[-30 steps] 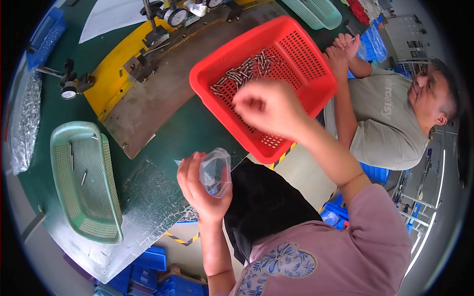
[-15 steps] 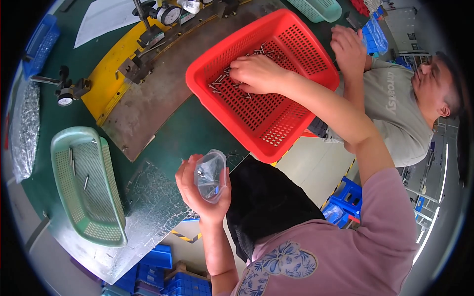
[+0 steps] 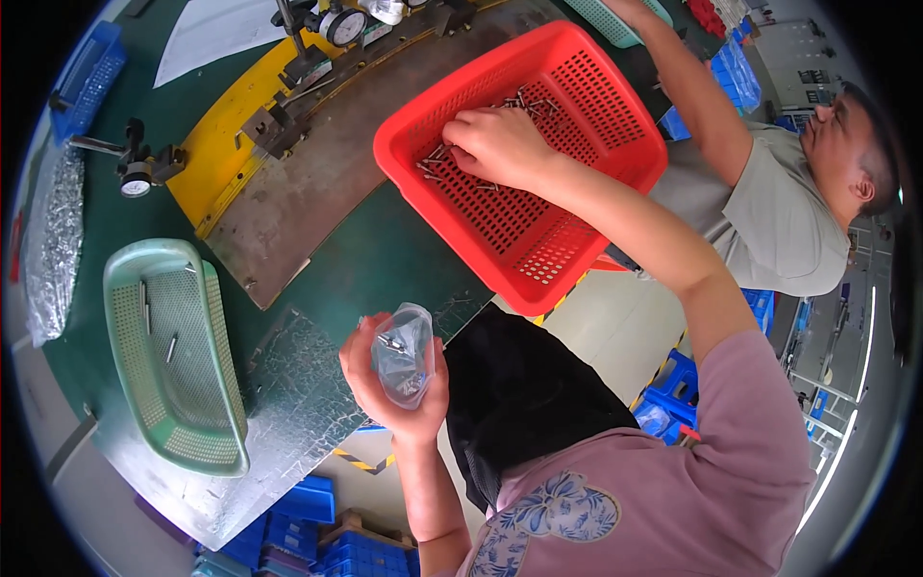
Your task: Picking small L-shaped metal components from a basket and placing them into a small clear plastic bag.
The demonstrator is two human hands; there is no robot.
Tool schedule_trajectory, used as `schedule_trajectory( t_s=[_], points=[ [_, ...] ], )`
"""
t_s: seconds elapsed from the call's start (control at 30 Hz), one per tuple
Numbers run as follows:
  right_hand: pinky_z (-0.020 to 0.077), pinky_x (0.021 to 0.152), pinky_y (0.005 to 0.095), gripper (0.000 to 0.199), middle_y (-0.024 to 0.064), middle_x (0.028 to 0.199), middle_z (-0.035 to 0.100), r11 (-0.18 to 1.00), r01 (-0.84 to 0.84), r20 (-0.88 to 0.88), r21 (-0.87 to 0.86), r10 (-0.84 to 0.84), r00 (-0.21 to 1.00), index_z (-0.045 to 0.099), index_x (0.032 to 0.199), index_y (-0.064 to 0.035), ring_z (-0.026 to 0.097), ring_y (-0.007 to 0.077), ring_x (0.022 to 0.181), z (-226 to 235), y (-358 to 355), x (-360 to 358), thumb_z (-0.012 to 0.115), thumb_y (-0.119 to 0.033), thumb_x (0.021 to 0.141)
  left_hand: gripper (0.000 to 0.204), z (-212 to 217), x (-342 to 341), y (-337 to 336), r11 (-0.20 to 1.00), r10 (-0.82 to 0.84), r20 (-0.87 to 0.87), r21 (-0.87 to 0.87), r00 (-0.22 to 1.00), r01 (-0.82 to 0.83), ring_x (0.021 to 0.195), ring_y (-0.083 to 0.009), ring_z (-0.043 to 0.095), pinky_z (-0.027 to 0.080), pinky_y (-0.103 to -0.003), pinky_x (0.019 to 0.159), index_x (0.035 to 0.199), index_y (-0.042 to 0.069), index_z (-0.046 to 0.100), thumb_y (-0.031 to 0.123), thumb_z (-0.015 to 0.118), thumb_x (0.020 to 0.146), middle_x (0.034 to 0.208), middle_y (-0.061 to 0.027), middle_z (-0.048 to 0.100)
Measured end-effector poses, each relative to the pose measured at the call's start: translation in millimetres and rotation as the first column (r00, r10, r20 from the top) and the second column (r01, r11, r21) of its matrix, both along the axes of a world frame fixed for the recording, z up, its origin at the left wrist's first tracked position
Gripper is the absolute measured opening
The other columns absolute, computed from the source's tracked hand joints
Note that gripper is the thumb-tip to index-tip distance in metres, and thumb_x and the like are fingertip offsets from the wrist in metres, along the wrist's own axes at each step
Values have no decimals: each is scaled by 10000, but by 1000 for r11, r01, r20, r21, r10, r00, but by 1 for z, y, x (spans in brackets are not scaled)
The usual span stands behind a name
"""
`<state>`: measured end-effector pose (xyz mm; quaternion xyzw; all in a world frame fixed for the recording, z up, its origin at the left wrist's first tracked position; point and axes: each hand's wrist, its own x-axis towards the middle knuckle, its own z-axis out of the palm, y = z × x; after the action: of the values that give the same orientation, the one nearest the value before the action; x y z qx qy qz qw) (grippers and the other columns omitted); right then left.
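Note:
My left hand [image 3: 396,380] is wrapped round a clear plastic cup [image 3: 405,370], held tilted over the near edge of the table. Inside the cup a small metal part [image 3: 391,342] shows near the rim, with other small bits lower down. My right hand [image 3: 498,146] is inside a red plastic basket [image 3: 433,207], its fingers curled down among slim metal pins [image 3: 538,106]. The fingertips are partly hidden, so what they hold cannot be made out. Several pins lie loose on the perforated bottom around the hand.
A pale green basket [image 3: 231,385] with a few metal pins stands at the left. Dial gauges [image 3: 341,26] and a yellow fixture plate [image 3: 207,144] sit at the back. A co-worker [image 3: 788,212] reaches toward another green basket [image 3: 615,31] at the far right. Blue stools [image 3: 673,385] stand below.
The cup in my left hand has tipped, and a metal part now shows near its rim. My right hand stays in the red basket. The co-worker's arm has reached out to the far green basket.

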<state>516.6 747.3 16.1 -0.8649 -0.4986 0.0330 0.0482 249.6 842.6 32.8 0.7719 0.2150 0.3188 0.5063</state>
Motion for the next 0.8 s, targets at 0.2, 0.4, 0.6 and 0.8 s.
schedule_trajectory(
  t_s=[0.2, 0.4, 0.6, 0.8],
  points=[
    [522, 606, 415, 138, 74, 780, 634, 995, -102, 103, 13, 100, 990, 598, 731, -62, 647, 280, 754, -10, -1, 7, 667, -178, 699, 678, 1, 0, -3, 1000, 6, -9, 7, 1000, -6, 931, -271, 541, 432, -371, 840, 1267, 14, 430, 67, 747, 670, 1034, -150, 556],
    [511, 601, 403, 162, 104, 731, 645, 994, 109, -125, -20, -110, 986, 618, 744, -43, 647, 293, 699, 15, -2, -9, 662, -198, 731, 666, 5, 5, -2, 999, 38, 6, -29, 999, -38, 930, -266, 541, 431, -368, 841, 1248, 15, 445, 59, 752, 659, 1027, -149, 565],
    [377, 520, 178, 97, -45, 730, 541, 860, 479, -973, 175, 75, 220, 555, 818, -16, 476, 8, 628, 102, -13, -86, 645, -48, 807, 637, 23, 22, -3, 992, 62, 95, -112, 994, -52, 919, -267, 571, 442, -370, 839, 1216, 15, 469, 37, 757, 649, 1025, -148, 575],
    [421, 503, 191, 152, -16, 677, 584, 894, 401, -946, 201, 71, 316, 585, 783, -11, 536, 27, 586, 125, -7, -107, 710, -96, 769, 619, 38, 34, -5, 998, 8, 121, -63, 993, 0, 897, -295, 601, 462, -384, 825, 1180, 8, 488, 22, 763, 626, 1031, -170, 596]
  ],
)
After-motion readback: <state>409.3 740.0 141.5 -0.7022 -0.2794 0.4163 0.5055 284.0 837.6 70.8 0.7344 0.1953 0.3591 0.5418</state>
